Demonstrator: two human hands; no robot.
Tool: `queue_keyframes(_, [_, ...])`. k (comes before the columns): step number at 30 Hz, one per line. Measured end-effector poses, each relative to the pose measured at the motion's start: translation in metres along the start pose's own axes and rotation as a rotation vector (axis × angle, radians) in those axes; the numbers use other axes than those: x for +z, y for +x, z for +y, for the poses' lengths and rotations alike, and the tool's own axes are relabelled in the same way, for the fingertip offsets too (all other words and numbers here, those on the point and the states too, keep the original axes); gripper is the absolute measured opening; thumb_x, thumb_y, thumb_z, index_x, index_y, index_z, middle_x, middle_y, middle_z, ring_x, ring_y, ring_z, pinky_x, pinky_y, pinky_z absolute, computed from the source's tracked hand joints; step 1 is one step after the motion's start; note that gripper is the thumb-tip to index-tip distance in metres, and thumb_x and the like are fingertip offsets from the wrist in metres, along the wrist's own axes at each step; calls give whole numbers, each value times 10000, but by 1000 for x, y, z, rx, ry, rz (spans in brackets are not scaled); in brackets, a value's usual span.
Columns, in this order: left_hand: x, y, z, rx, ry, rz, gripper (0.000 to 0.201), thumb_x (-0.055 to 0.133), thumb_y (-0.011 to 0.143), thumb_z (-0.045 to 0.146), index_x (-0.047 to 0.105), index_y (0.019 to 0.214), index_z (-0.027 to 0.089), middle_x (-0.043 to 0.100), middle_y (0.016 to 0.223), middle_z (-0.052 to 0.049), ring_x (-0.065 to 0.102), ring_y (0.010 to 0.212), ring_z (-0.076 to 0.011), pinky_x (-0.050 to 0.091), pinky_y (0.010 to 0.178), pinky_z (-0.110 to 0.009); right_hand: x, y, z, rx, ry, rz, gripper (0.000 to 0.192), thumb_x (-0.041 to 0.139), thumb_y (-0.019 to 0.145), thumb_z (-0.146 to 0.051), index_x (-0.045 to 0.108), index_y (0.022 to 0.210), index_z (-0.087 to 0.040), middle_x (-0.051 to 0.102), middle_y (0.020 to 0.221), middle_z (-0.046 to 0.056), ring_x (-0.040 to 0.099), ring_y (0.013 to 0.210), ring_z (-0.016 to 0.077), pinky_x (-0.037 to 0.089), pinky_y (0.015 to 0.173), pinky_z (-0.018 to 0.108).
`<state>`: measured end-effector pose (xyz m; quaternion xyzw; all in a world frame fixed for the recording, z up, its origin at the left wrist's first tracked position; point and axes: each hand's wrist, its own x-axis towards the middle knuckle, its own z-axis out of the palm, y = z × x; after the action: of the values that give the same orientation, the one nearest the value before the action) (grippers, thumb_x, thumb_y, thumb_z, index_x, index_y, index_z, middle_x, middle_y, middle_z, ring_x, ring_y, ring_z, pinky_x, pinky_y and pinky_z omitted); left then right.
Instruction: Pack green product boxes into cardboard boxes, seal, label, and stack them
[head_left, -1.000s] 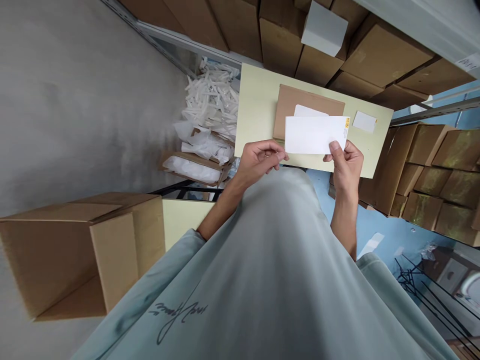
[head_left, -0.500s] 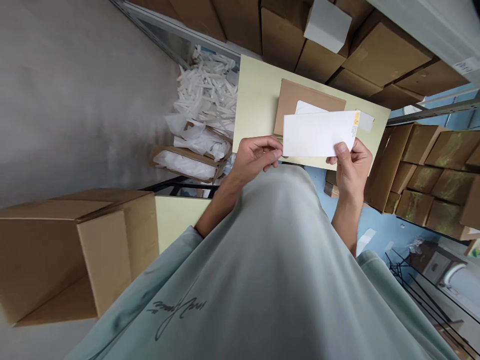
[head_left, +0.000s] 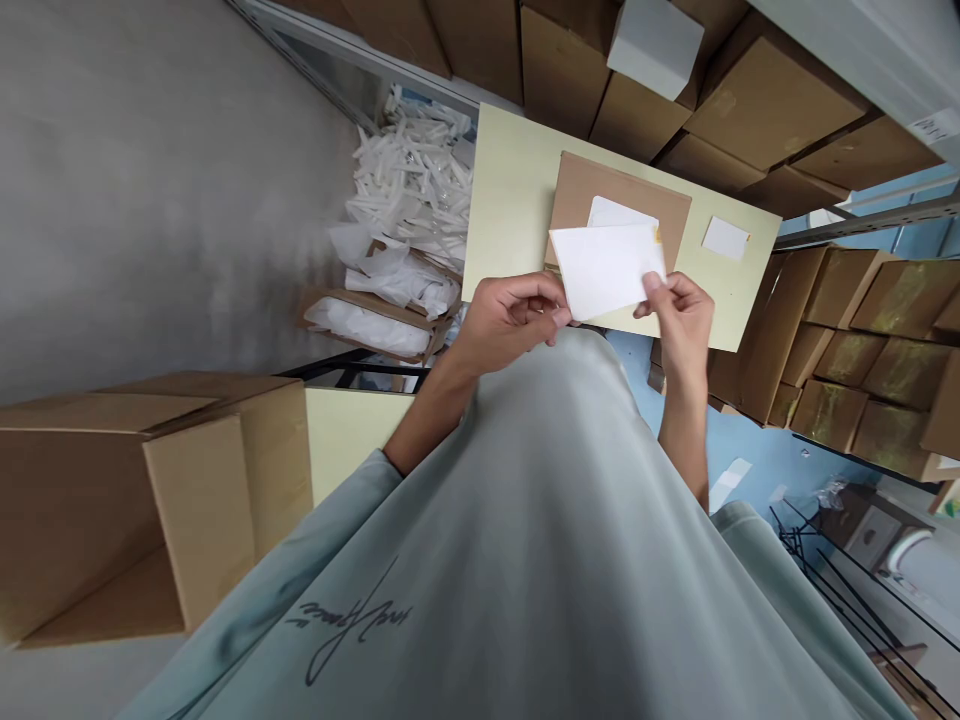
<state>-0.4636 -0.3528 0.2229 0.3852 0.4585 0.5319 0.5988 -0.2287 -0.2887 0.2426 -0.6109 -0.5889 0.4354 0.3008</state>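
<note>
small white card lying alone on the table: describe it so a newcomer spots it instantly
Find the pale yellow table in front of the stacked cardboard boxes. On it lies a brown envelope; just right of that, near the table's right edge, sits the small white card. It lies alone, flat on bare tabletop, untouched by either hand.

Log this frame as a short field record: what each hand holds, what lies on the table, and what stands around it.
left hand: pinches the lower left corner of the white card
right hand: grips the card's right edge
table: pale yellow; holds a brown envelope with a white slip on it, and a small white label
surroundings: open cardboard box at left, white plastic bags on the floor, stacked cartons behind
</note>
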Motion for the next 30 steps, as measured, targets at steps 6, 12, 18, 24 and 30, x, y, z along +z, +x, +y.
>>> queue_keyframes(6, [6, -2, 1, 25, 114, 21, 384, 913, 875, 557, 769, 829, 204, 750, 873, -59, 660, 657, -129, 503, 526, -234, 16, -27, -17, -185, -126, -15, 321, 757, 1059, -592, 777, 987, -280, 735, 959, 19, 677, 870, 187, 595, 823, 351])
queue_keyframes(12, [13, -2, 0, 58, 183, 35, 345, 891, 901, 516, 775, 832, 198, 747, 846, -51, 635, 645, -117, 474, 536, -230, 12, -52, -49, -303, -185, -96, 182, 838, 1022, -495, 831, 1060, -318, 728, 979, 35, 681, 860, 211, 625, 795, 398])
queue_keyframes(18, [19, 1, 1, 80, 230, 59, 249, 874, 870, 418, 763, 800, 206, 738, 803, -33, 602, 636, -117, 433, 528, -232, 12, -45, -45, -346, -234, -77, 143, 779, 1054, -430, 812, 986, -309, 741, 937, 27, 666, 802, 202, 617, 788, 397])
queue_keyframes(24, [7, 13, -22, 41, 364, 147, 146, 824, 843, 328, 740, 810, 213, 754, 848, -27, 601, 644, -125, 441, 560, -247, 22, -37, -37, -258, -170, -2, 206, 734, 1046, -396, 761, 878, -279, 693, 842, 4, 627, 760, 178, 572, 725, 346])
queue_keyframes(30, [-55, 42, -78, -202, 728, 318, 68, 748, 803, 155, 718, 793, 215, 776, 871, -25, 667, 741, -188, 524, 783, -312, 15, -35, -25, -157, -8, 139, 144, 764, 986, -334, 762, 863, -260, 690, 819, -5, 607, 735, 165, 512, 684, 325])
